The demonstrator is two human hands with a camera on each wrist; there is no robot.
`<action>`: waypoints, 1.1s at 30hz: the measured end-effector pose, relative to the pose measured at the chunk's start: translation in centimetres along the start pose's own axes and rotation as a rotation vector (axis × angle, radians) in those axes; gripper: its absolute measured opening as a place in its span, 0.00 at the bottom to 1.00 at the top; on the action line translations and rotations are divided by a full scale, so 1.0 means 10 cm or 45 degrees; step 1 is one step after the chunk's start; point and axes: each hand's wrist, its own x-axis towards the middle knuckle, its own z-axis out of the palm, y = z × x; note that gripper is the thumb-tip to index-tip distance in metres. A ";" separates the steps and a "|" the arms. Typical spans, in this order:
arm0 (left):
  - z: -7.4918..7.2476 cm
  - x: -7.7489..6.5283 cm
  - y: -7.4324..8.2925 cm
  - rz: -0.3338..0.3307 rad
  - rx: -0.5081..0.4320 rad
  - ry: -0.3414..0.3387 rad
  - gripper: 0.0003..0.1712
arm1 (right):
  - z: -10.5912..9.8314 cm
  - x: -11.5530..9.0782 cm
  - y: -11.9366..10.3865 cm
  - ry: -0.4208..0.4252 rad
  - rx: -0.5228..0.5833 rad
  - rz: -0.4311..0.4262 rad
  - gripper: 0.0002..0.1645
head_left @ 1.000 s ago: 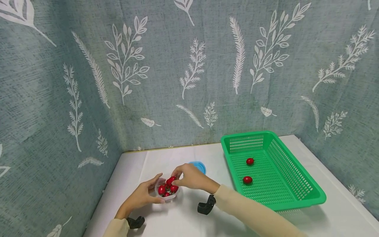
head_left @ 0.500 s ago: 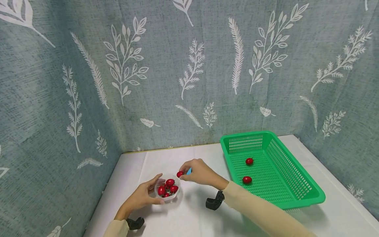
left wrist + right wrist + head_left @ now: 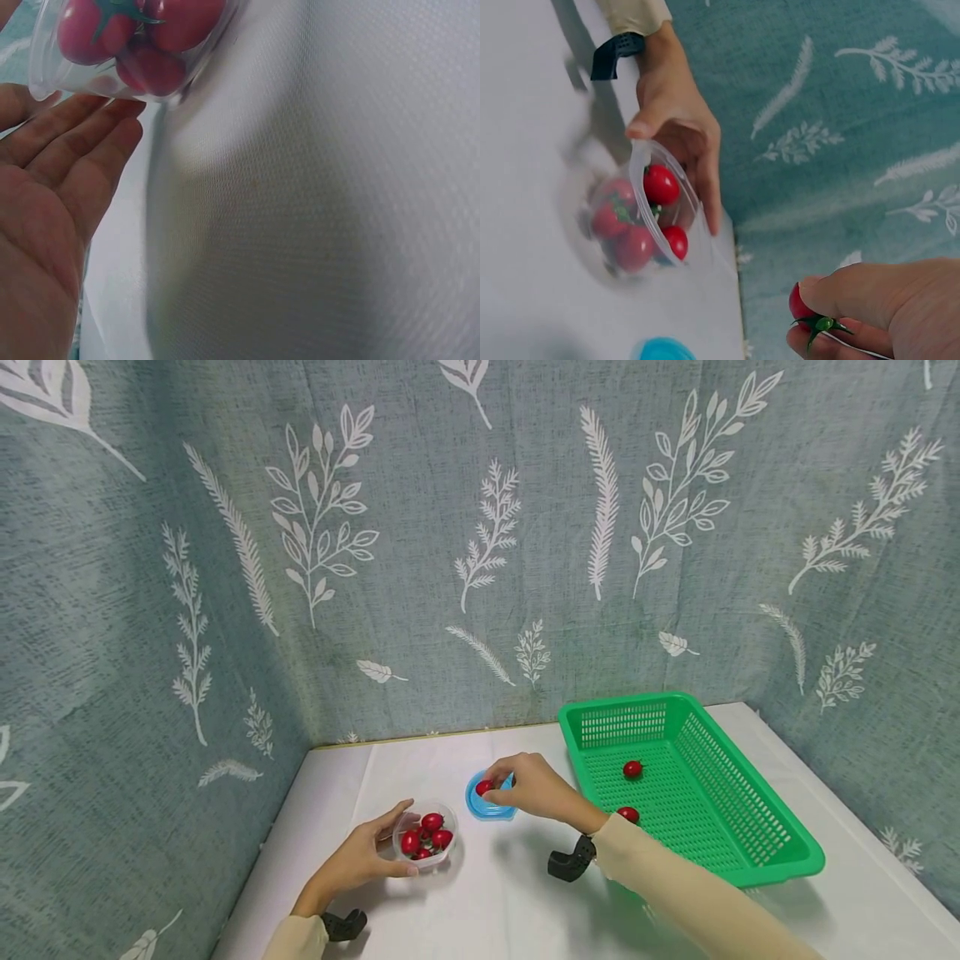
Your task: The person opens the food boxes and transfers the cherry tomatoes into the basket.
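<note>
My left hand (image 3: 358, 862) holds a small clear plastic container (image 3: 435, 862), its thumb and fingers around opposite sides. Several red cherry tomatoes (image 3: 442, 839) with green stems lie inside. In the left wrist view, the straight fingers (image 3: 82, 135) reach against the container's wall (image 3: 75, 76). My right hand (image 3: 536, 789) pinches one cherry tomato (image 3: 483, 787) between thumb and fingers, above a round blue lid (image 3: 489, 813). The right wrist view shows the green calyx of this held tomato (image 3: 798, 301).
On the right of the white table (image 3: 420, 927) stands a green perforated basket (image 3: 720, 810). Two cherry tomatoes are in it, one near the back (image 3: 633, 769) and one partly hidden by the right arm (image 3: 628, 814). A patterned curtain (image 3: 420, 610) hangs behind and beside the table.
My right hand has lifted a cherry tomato out of the container and carried it right, over the blue lid. The left hand has stayed at the container.
</note>
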 end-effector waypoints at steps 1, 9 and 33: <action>0.00 0.00 0.00 0.005 0.000 -0.003 0.62 | -0.02 -0.01 0.01 0.009 -0.002 0.004 0.08; 0.01 0.02 -0.03 -0.005 0.018 0.009 0.62 | -0.17 -0.06 0.18 0.105 -0.055 -0.004 0.04; 0.00 -0.01 0.01 -0.019 -0.006 0.000 0.61 | -0.69 -0.38 0.57 0.219 0.014 0.243 0.13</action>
